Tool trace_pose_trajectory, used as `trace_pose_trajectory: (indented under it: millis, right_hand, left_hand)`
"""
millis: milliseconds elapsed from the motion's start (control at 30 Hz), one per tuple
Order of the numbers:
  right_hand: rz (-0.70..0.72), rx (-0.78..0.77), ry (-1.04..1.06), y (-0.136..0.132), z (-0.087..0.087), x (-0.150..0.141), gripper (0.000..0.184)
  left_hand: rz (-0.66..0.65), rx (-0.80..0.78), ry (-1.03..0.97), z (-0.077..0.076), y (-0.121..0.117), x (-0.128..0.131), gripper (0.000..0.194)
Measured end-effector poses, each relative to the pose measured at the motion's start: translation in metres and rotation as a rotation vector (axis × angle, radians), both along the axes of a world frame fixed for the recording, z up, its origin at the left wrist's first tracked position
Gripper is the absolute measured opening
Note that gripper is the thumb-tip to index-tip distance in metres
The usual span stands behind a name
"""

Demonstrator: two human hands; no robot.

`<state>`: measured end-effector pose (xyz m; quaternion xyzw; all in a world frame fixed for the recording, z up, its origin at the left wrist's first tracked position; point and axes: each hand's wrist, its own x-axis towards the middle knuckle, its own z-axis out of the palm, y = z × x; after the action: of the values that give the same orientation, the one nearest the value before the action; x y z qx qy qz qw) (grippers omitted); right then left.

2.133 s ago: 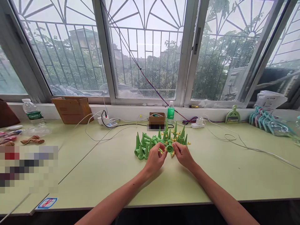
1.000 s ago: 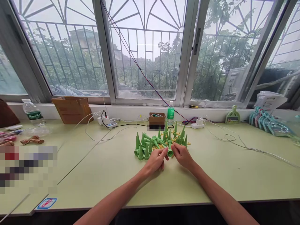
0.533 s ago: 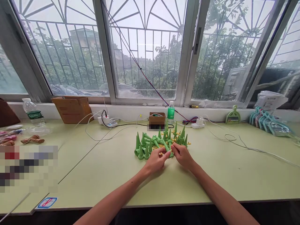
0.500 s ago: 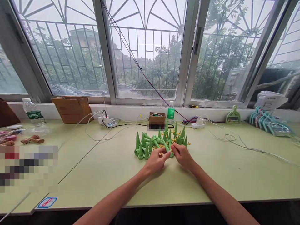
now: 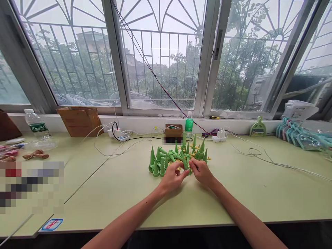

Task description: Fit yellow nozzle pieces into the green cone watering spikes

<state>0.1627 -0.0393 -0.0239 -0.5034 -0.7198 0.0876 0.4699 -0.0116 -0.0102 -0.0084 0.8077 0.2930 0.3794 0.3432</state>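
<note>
My left hand [image 5: 173,177] is closed round a green plastic watering spike [image 5: 184,162], its pointed end up and leaning slightly left. My right hand [image 5: 201,173] pinches at the lower right side of this spike. Whatever lies between the right fingertips is hidden. Just beyond both hands is a cluster of similar green spikes; several stand point up, such as the spike [image 5: 155,168] at the left and the spike [image 5: 201,149] at the right. Other green pieces [image 5: 172,155] lie on their sides in the middle. Small yellow valve pieces [image 5: 193,148] show among and on the spikes.
Behind the cluster are a small brown box [image 5: 173,130] and a green-labelled bottle [image 5: 189,124]. A larger cardboard box [image 5: 80,121], power strips and loose white cables [image 5: 259,155] lie along the window side. Teal hangers [image 5: 295,135] are at the right.
The green spike in my hands has turned, and its pointed end now shows upward. Both hands stay in nearly the same place.
</note>
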Motion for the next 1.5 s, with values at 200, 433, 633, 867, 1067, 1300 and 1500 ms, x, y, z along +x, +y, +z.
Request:
trace_pose_trajectory:
  millis: [200, 433, 633, 867, 1067, 1300, 1500]
  right_hand:
    - [0.002, 0.002, 0.002, 0.0004, 0.0006, -0.0004, 0.036]
    - [-0.011, 0.013, -0.02, 0.0007, 0.0006, -0.0005, 0.037]
    - [-0.022, 0.005, -0.034, 0.0013, -0.0002, -0.0006, 0.038]
    - [-0.029, 0.003, -0.031, 0.002, -0.0022, -0.0012, 0.038]
    - [-0.072, 0.018, -0.013, 0.0029, -0.0013, -0.002, 0.038]
    - [-0.14, 0.052, 0.043, 0.0032, 0.0003, -0.001, 0.04]
    - [-0.112, 0.059, 0.06, 0.0026, 0.0016, -0.0005, 0.039]
  left_hand:
    - [-0.004, 0.039, -0.012, -0.0002, -0.0002, 0.0001, 0.023]
    - [-0.017, 0.068, -0.027, -0.0025, -0.0004, 0.0012, 0.015]
    - [-0.013, 0.077, -0.015, -0.0047, -0.0003, 0.0009, 0.012]
    - [0.007, 0.084, 0.006, -0.0055, -0.0002, 0.001, 0.01]
    - [0.045, 0.019, -0.045, -0.0033, 0.0009, 0.0014, 0.015]
    - [0.036, -0.162, -0.094, 0.0029, -0.0011, 0.0021, 0.033]
    - [-0.069, -0.409, -0.056, 0.0028, 0.0012, 0.0048, 0.067]
